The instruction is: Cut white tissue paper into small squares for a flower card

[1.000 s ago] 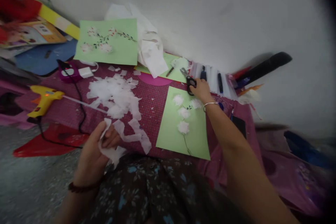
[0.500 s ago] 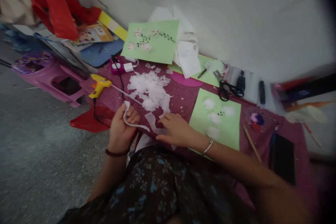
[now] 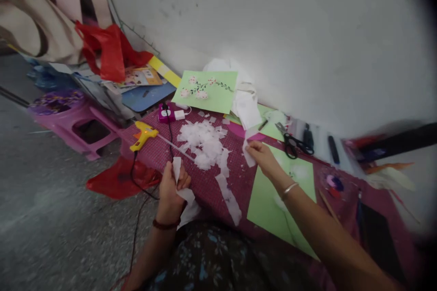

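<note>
My left hand [image 3: 171, 194] is closed around a strip of thin white paper [image 3: 186, 194], whose end hangs below the fingers toward my lap. My right hand [image 3: 262, 155] pinches another white paper strip [image 3: 248, 152] above the table, near the edge of a green card [image 3: 256, 204]. Between the hands lies a heap of small torn white paper pieces [image 3: 203, 138]. Another long paper strip [image 3: 229, 200] runs from the heap toward the table's front edge. My right forearm partly covers the green card and its white tufts.
A yellow glue gun [image 3: 145, 134] lies left of the heap, beside a purple power socket [image 3: 166, 112]. Behind stands a green card with a blossom branch [image 3: 206, 91]. Black scissors [image 3: 292, 143] lie at the right. A pink stool [image 3: 78, 122] stands left of the table.
My right hand has lifted off the table and moved up and right, now with a paper strip in its fingers. The left hand keeps its strip. The view has tilted upward.
</note>
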Tool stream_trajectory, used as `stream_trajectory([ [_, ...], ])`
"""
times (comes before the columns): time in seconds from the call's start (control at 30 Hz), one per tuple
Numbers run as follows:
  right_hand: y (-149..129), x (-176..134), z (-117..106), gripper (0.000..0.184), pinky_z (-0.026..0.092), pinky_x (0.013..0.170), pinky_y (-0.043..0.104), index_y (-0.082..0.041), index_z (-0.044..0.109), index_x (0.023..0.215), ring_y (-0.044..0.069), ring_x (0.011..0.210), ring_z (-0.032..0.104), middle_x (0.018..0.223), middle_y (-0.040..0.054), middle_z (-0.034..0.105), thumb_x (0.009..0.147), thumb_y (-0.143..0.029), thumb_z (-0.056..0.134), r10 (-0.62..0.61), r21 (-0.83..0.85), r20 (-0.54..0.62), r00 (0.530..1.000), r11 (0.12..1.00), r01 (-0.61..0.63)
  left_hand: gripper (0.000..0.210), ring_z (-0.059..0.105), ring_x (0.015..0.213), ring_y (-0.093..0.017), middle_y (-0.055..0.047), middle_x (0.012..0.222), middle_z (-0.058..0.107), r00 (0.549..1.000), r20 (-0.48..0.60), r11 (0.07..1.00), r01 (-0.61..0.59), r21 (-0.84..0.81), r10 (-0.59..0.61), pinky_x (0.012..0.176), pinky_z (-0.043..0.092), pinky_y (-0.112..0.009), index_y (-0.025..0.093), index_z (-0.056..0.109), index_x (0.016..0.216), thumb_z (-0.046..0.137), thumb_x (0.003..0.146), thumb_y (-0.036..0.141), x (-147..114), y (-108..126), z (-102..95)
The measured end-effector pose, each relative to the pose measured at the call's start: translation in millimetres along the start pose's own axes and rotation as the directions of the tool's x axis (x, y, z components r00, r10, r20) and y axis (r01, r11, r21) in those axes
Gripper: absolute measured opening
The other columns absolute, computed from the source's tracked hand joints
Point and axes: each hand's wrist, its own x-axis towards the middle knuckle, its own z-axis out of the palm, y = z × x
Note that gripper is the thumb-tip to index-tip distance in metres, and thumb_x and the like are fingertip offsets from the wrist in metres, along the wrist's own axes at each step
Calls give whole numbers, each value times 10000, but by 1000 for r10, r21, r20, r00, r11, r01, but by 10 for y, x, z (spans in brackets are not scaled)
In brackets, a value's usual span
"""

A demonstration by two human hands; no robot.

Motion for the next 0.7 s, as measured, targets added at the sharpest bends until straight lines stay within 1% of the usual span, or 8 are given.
stream_trajectory([
  [0.1, 85, -116, -19, 214, 412, 504, 273, -215, 561, 642, 146, 523, 496, 575, -25, 547, 699, -404, 643, -4, -64, 18, 1000, 998, 5, 306, 272, 306, -26, 54, 501, 467, 994, 103, 999, 45, 18, -47, 340, 251, -170, 168, 505, 666, 605, 871, 372, -25, 15, 54],
  [0.2, 39, -319, -42, 184, 496, 668, 343, -200, 647, 847, 199, 734, 590, 827, 40, 651, 713, -326, 651, -30, -120, -27, 999, 992, 27, 241, 282, 326, -24, 59, 503, 473, 989, 142, 992, 26, 120, -43, 357, 253, -168, 170, 505, 639, 697, 732, 282, -149, -15, 177],
  [0.3, -145, -586, -61, 246, 500, 829, 394, -210, 641, 1032, 218, 895, 600, 1030, 79, 640, 804, -301, 636, -124, -144, -32, 992, 982, 118, 221, 297, 354, -37, 84, 467, 418, 994, 114, 959, -29, 282, -3, 376, 246, -164, 180, 514, 644, 732, 664, 208, -339, -106, 376],
  [0.4, -370, -860, -15, 254, 508, 881, 395, -221, 605, 1126, 214, 967, 629, 1088, 83, 652, 917, -363, 590, -189, 17, 139, 972, 982, 188, 221, 298, 386, -43, 96, 479, 392, 995, 102, 903, -51, 426, 8, 394, 237, -164, 185, 529, 666, 747, 674, 225, -540, -239, 554],
  [0.5, -529, -1086, 91, 390, 525, 848, 358, -214, 546, 1245, 199, 990, 635, 1158, 87, 647, 918, -411, 625, -218, 197, 286, 933, 966, 165, 195, 375, 437, -57, 74, 549, 481, 992, 117, 804, -32, 594, -47, 429, 277, -168, 176, 620, 793, 750, 716, 298, -721, -367, 607],
  [0.57, -582, -1180, 164, 351, 520, 800, 319, -204, 581, 1181, 175, 927, 628, 1096, 59, 653, 887, -370, 678, -229, 201, 296, 927, 964, 174, 239, 418, 472, -68, 56, 603, 537, 984, 140, 729, -18, 684, -107, 447, 303, -173, 173, 653, 871, 756, 733, 339, -788, -433, 582],
  [0.63, -606, -1226, 209, 142, 499, 760, 288, -190, 629, 960, 153, 840, 603, 940, 17, 637, 871, -285, 686, -270, 140, 223, 937, 960, 244, 270, 417, 484, -70, 55, 618, 542, 978, 156, 688, -18, 725, -139, 448, 302, -174, 174, 652, 871, 779, 721, 360, -785, -488, 553],
  [0.7, -617, -1235, 206, 71, 481, 732, 268, -187, 607, 829, 142, 799, 585, 859, -4, 607, 864, -211, 664, -310, 69, 139, 940, 950, 303, 286, 421, 502, -74, 52, 637, 541, 973, 159, 672, -4, 740, -169, 460, 320, -179, 181, 631, 838, 796, 713, 379, -731, -537, 547],
])
